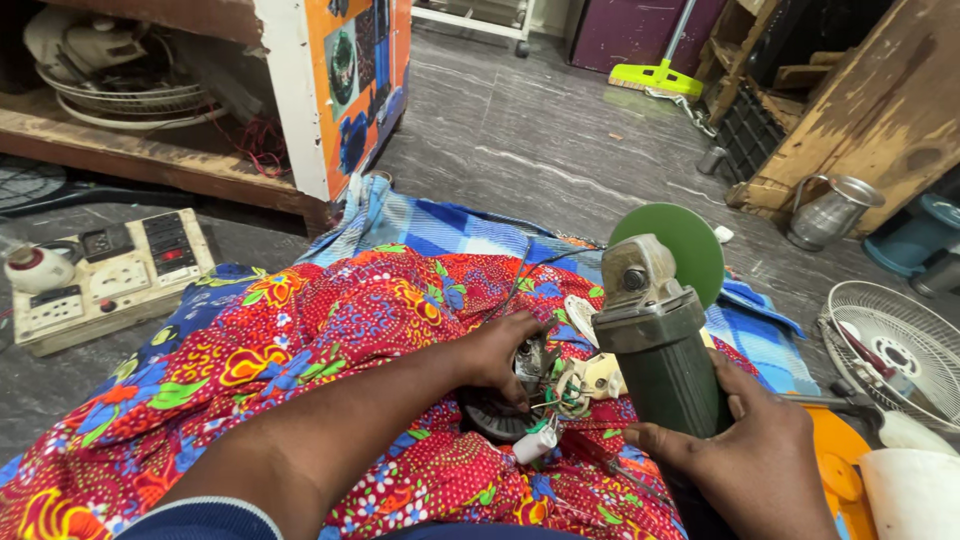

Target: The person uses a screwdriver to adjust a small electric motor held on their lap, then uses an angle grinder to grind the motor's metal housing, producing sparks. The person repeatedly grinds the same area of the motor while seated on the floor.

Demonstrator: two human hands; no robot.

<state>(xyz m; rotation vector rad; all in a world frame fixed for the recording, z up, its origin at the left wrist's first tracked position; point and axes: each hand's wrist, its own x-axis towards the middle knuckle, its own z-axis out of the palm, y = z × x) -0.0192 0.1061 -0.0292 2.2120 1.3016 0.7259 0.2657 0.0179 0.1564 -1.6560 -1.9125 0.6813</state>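
My right hand grips the dark green body of an angle grinder, which stands tilted with its green disc at the far end. My left hand rests with curled fingers on a dark round motor part lying on the red flowered cloth. Green and white wires, a cream plastic piece and a small white cylinder lie between the two hands.
A wooden switchboard with sockets lies at the left. A fan guard and orange part sit at the right, a metal jug beyond. A blue checked cloth lies under the red one; a wooden shelf stands far left.
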